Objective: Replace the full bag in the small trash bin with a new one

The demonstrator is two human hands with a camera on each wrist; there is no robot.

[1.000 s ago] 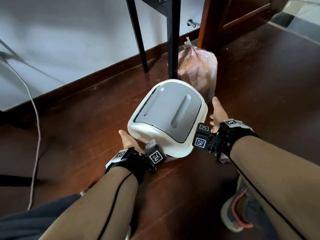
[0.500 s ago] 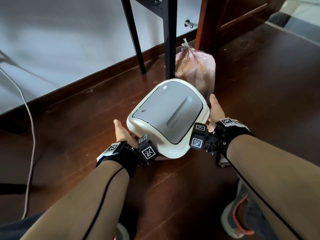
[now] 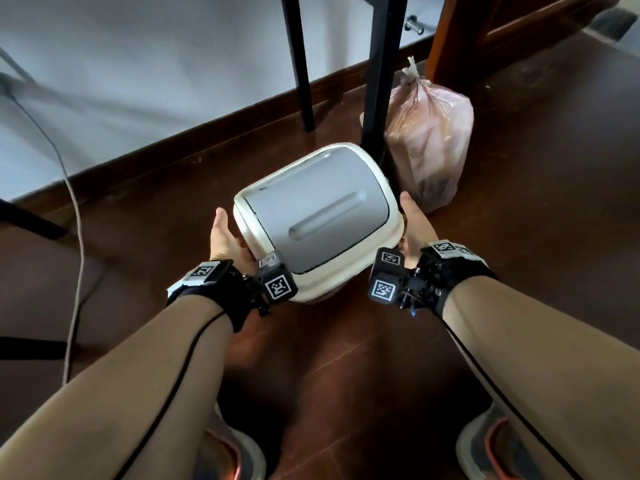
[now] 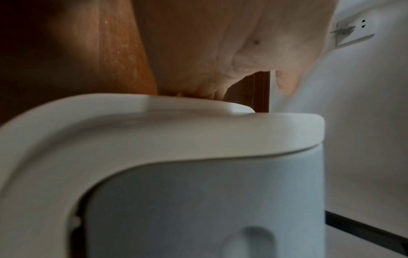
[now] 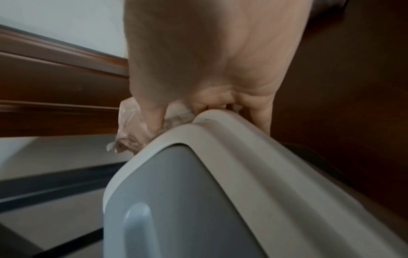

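A small trash bin (image 3: 311, 220) with a white rim and a grey swing lid sits between my hands above the dark wooden floor. My left hand (image 3: 225, 237) grips its left side, and its palm (image 4: 220, 52) lies against the white rim (image 4: 154, 131). My right hand (image 3: 414, 226) grips the right side, with its fingers (image 5: 209, 104) curled over the rim (image 5: 232, 139). A bit of thin pink liner (image 5: 130, 132) sticks out under those fingers. The full pink bag (image 3: 429, 143), tied at the top, stands on the floor just behind the bin to the right.
Two black table legs (image 3: 381, 64) stand right behind the bin, near the wall and its brown baseboard (image 3: 173, 157). A grey cable (image 3: 74, 220) hangs down at the left. A wooden door frame (image 3: 450, 29) rises at the back right. My shoes (image 3: 491, 445) are below.
Both hands have slid further forward along the bin's sides. The bin has turned a little between them, so the lid's groove lies flatter.
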